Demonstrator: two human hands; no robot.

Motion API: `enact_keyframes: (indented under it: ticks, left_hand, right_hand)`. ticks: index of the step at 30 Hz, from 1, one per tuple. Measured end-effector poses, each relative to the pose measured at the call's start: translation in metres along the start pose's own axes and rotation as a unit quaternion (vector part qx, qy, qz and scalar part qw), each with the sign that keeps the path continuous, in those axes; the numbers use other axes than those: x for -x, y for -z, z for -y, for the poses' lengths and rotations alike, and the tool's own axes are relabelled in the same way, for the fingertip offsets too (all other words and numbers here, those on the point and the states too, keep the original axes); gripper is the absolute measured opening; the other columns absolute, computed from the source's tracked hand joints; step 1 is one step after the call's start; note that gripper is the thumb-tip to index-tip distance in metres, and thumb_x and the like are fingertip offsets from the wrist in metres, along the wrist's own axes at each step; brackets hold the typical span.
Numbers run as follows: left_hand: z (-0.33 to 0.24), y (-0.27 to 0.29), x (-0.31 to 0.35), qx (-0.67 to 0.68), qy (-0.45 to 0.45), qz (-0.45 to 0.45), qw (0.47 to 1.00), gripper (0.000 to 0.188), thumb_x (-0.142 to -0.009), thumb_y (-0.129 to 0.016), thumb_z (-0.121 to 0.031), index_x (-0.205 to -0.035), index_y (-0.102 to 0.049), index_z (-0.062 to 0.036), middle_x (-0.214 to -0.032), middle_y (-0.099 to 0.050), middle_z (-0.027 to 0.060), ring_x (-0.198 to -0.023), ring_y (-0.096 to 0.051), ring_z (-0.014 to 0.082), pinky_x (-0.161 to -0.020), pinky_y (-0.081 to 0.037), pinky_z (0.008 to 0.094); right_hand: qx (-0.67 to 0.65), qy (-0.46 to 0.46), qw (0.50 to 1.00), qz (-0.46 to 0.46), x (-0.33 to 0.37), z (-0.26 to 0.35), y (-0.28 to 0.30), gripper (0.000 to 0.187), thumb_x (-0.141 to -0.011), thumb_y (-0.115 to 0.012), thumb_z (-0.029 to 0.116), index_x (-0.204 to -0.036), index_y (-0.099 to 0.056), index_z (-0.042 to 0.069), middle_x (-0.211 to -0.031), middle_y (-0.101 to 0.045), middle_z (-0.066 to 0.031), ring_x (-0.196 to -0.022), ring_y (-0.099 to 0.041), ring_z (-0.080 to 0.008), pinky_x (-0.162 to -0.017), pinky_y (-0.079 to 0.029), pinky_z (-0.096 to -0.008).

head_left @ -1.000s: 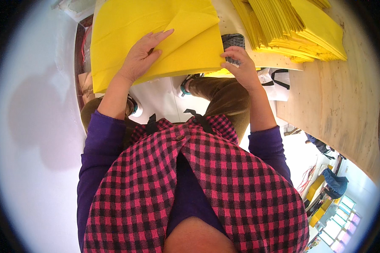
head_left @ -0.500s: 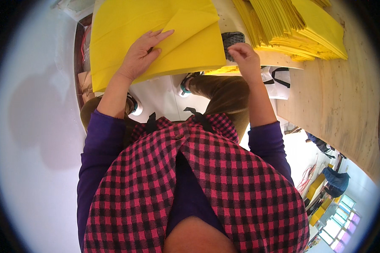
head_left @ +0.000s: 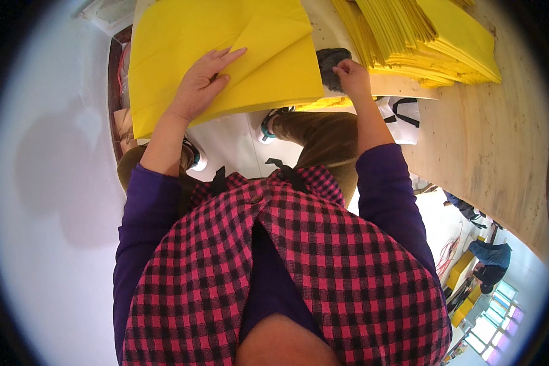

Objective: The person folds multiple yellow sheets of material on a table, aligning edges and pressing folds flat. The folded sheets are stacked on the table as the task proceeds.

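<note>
I've got the left hand (head_left: pixel 202 87) spread flat on the folded yellow sheet (head_left: pixel 226 55) at 12 o'clock; right hand (head_left: pixel 350 75) closed on the dark pad (head_left: pixel 329 61) at 1. Mid-fold, I'd judge; next, pressing the crease needs a steady hold

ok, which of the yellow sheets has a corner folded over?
The big yellow sheet under the left hand: one flap is folded diagonally across it. The stacked yellow sheets beyond the right hand all lie flat, edges aligned.
</note>
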State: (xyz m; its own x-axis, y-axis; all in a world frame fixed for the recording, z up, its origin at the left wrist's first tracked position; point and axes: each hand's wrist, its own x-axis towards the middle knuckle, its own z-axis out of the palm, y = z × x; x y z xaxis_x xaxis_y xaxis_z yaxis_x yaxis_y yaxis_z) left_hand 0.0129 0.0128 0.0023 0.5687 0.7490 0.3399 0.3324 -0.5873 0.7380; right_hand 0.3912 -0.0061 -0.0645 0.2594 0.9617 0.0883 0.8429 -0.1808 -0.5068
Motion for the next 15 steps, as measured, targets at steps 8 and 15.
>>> enact_keyframes:
  ticks: [8, 15]
  left_hand:
    - [0.001, 0.000, 0.000, 0.002, -0.016, -0.005, 1.000, 0.054, -0.082, -0.051, -0.001, -0.134, -0.053, -0.0176, -0.114, -0.058, 0.0185, -0.124, -0.046, 0.0358, -0.106, -0.033, 0.0398]
    - [-0.001, 0.002, -0.001, 0.015, 0.016, 0.028, 0.999, 0.055, -0.083, -0.052, 0.001, -0.135, -0.053, -0.0169, -0.129, -0.054, 0.0158, -0.130, -0.041, 0.0350, -0.111, -0.026, 0.0402]
  right_hand:
    - [-0.043, 0.048, 0.997, -0.050, 0.012, 0.003, 0.016, 0.015, -0.084, -0.066, 0.014, -0.097, -0.069, 0.008, -0.085, -0.068, -0.0120, -0.076, -0.065, -0.0244, -0.071, -0.051, -0.0346]
    - [-0.347, 0.067, 0.926, 0.133, 0.037, 0.058, 0.055, 0.023, -0.074, -0.076, 0.005, -0.097, -0.070, 0.007, -0.083, -0.059, 0.0027, -0.072, -0.050, -0.0072, -0.068, -0.045, -0.0208]
